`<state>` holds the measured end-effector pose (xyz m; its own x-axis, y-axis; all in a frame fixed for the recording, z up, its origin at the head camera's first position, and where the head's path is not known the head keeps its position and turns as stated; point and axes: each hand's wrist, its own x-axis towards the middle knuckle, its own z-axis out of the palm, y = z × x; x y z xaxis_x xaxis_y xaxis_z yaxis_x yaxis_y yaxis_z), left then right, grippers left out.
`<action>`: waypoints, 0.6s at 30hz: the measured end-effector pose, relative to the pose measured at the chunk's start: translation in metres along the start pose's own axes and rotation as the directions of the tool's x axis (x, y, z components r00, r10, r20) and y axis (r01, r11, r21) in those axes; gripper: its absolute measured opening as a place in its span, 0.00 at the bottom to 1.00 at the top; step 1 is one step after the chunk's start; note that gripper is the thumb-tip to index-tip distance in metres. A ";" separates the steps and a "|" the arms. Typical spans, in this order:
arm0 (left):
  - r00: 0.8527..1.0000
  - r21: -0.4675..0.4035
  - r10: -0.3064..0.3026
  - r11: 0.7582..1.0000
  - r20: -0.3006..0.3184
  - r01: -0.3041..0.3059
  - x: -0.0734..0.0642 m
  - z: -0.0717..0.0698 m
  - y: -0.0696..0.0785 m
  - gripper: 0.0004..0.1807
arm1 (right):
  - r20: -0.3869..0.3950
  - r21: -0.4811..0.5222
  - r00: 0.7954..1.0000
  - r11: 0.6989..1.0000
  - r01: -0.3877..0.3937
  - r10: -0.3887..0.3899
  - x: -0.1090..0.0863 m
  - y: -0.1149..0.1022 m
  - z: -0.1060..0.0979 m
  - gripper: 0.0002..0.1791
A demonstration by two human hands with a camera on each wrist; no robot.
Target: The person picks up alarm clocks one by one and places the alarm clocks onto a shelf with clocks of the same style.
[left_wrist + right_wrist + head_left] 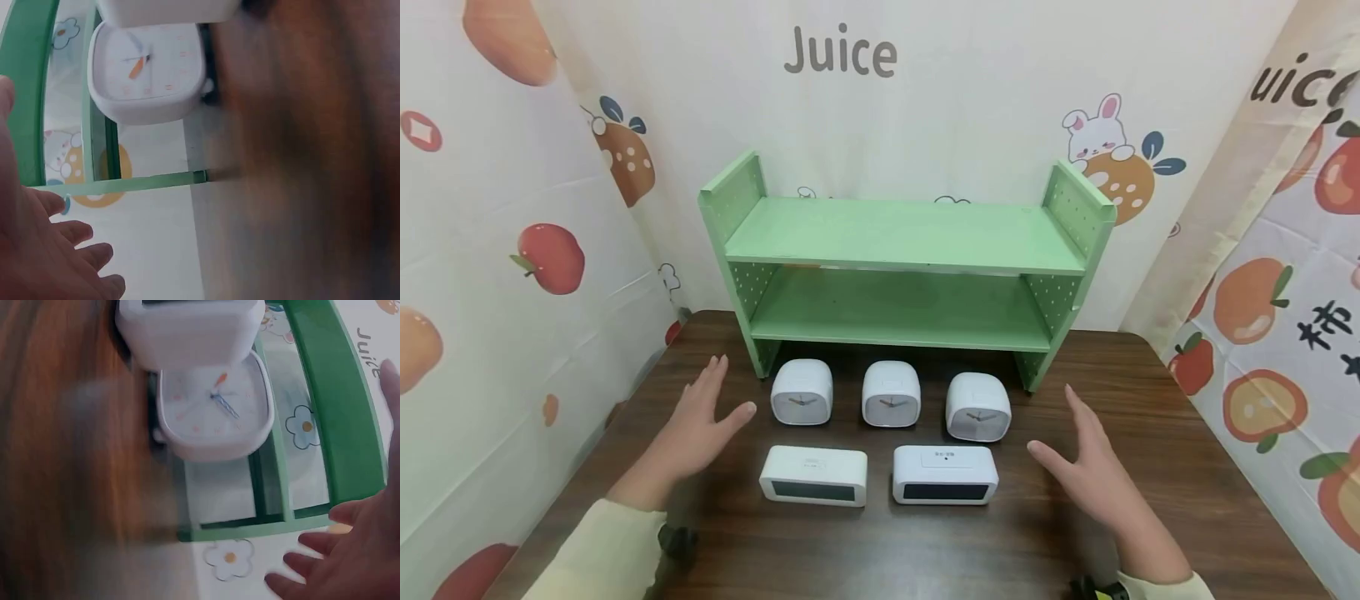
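Observation:
My left hand [698, 427] hovers left of the clocks with fingers spread, holding nothing. On the other side my right hand [1092, 473] is likewise spread and holds nothing. Between them stand three rounded white analog clocks in a row: a left one [802, 392], a middle one [891, 393] and a right one [978, 407]. In front of these lie two white box-shaped digital clocks with dark displays, one at left [813, 476] and one at right [945, 475]. An analog clock face [147, 65] shows in the left wrist view, another [215, 403] in the right wrist view.
A green two-tier shelf [895, 237] stands behind the clocks at the back of the dark wooden table [850, 554]. Fruit-printed curtains [925, 100] hang behind it and along both sides.

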<state>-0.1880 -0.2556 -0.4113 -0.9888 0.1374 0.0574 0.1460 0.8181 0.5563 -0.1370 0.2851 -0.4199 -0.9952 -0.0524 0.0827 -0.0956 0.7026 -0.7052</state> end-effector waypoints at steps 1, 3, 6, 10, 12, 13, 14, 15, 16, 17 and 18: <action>1.000 -0.021 -0.007 1.000 0.006 0.007 0.003 -0.002 0.000 0.54 | 0.006 0.042 1.000 0.999 0.000 0.000 -0.001 0.000 0.001 0.57; 1.000 -0.055 -0.020 0.998 0.014 0.021 0.009 -0.008 0.000 0.54 | 0.003 0.110 1.000 0.994 0.007 -0.007 -0.003 -0.001 0.005 0.53; 1.000 -0.065 -0.026 0.998 0.000 0.026 0.021 -0.017 0.005 0.54 | -0.028 0.166 0.998 0.984 0.062 -0.059 -0.006 -0.001 0.011 0.47; 0.999 -0.056 -0.010 0.998 -0.037 0.008 0.039 -0.037 0.015 0.54 | -0.035 0.180 0.989 0.972 0.150 -0.146 -0.006 0.001 0.021 0.40; 0.999 -0.061 -0.002 0.998 -0.054 -0.001 0.047 -0.050 0.021 0.53 | -0.025 0.181 0.982 0.966 0.187 -0.186 -0.006 0.002 0.024 0.37; 0.998 -0.074 0.004 0.997 -0.063 -0.008 0.052 -0.055 0.024 0.53 | -0.018 0.180 0.979 0.963 0.201 -0.201 -0.007 0.003 0.026 0.36; 0.997 -0.088 0.007 0.996 -0.071 -0.013 0.057 -0.060 0.026 0.53 | -0.010 0.185 0.977 0.960 0.212 -0.214 -0.007 0.004 0.028 0.36; 0.997 -0.104 0.010 0.994 -0.077 -0.018 0.062 -0.065 0.029 0.52 | -0.002 0.191 0.974 0.956 0.222 -0.226 -0.007 0.005 0.030 0.35; 0.997 -0.127 0.008 0.992 -0.082 -0.018 0.067 -0.070 0.031 0.52 | 0.005 0.199 0.972 0.953 0.230 -0.236 -0.006 0.006 0.031 0.35; 0.996 -0.150 0.008 0.989 -0.090 -0.022 0.071 -0.075 0.034 0.52 | 0.014 0.209 0.969 0.949 0.237 -0.245 -0.006 0.006 0.033 0.35; 0.995 -0.169 0.004 0.985 -0.097 -0.020 0.075 -0.079 0.036 0.52 | 0.026 0.221 0.969 0.947 0.235 -0.247 -0.006 0.007 0.035 0.34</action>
<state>-0.2596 -0.2601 -0.3216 -0.9865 0.0858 0.1397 0.1590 0.7089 0.6872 -0.1325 0.2652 -0.4500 -0.9410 -0.2429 0.2355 -0.3291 0.4961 -0.8034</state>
